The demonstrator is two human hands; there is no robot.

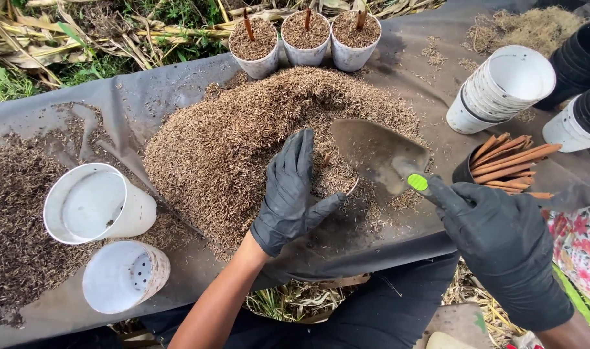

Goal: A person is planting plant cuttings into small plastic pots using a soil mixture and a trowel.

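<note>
Husk heap (243,142): loose, dry, light chaff that looks set to spill and blow about; best scooped, not pinched; centre of the dark sheet (133,103).
Trowel (375,155): stiff metal blade, likely light; held by the green-tipped handle at centre right.
Right hand (502,242): gloved, fingers wrapped round the trowel handle.
Left hand (291,190): gloved, fingers pressed together, flat on the heap just left of the blade.
Buried pot (353,187): rim barely showing between hand and blade.

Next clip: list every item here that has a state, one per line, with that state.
left hand: gloved, flat on husk pile
right hand: gloved, gripping trowel
three pots: upright, filled, a stick in each
two white pots: tipped over, empty
pot stack: lying sideways
</note>
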